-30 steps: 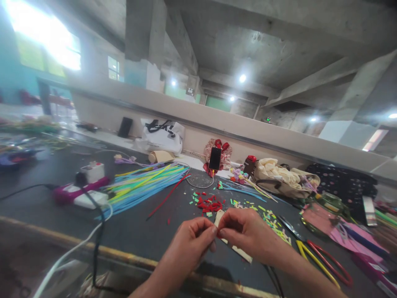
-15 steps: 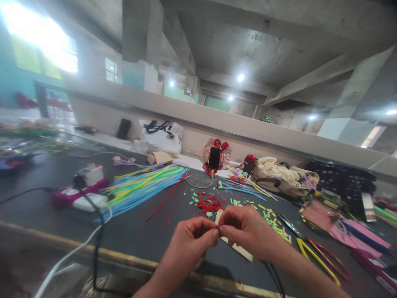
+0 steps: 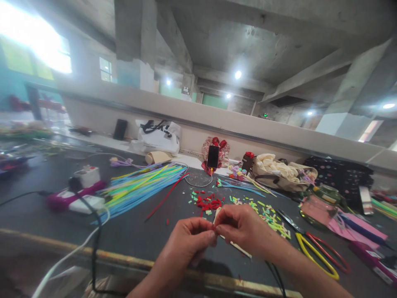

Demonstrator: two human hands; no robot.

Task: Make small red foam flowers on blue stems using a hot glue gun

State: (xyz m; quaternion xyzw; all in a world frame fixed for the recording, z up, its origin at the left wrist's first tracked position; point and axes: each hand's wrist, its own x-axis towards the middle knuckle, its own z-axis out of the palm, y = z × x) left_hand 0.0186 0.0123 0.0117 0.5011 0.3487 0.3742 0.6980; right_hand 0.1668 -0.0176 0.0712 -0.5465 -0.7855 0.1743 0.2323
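Head view: no readable writing anywhere; phone point(image 3: 212, 156) screen is dark, no brand or label legible on the white bag point(image 3: 159, 137) or the power strip point(image 3: 76, 194).

Left hand point(image 3: 186, 244) and right hand point(image 3: 243, 227) meet just above the near edge of the dark worktop point(image 3: 133, 231). Fingers of both are pinched together on a tiny red piece point(image 3: 214, 227), thumb tips nearly touching. Piece is mostly hidden by the fingertips; only a sliver of red shows, shape can't be told.

Under the hands: pale flat strip point(image 3: 237, 247) lying on the worktop, partly covered by the right hand.

Just beyond the hands: small heap of red scraps point(image 3: 208, 204), with green and yellow cut bits point(image 3: 269, 217) scattered to the right.

Left of that: fanned bundle of long blue, green and yellow strands point(image 3: 142, 186), one red strand point(image 3: 166, 197) lying across its near edge.

Right side: scissors with yellow and red handles point(image 3: 319, 252), beige bag point(image 3: 282, 176) near the wall, pink sheet material point(image 3: 347, 223) beside it.

Phone stands propped against the wall, cable attached.
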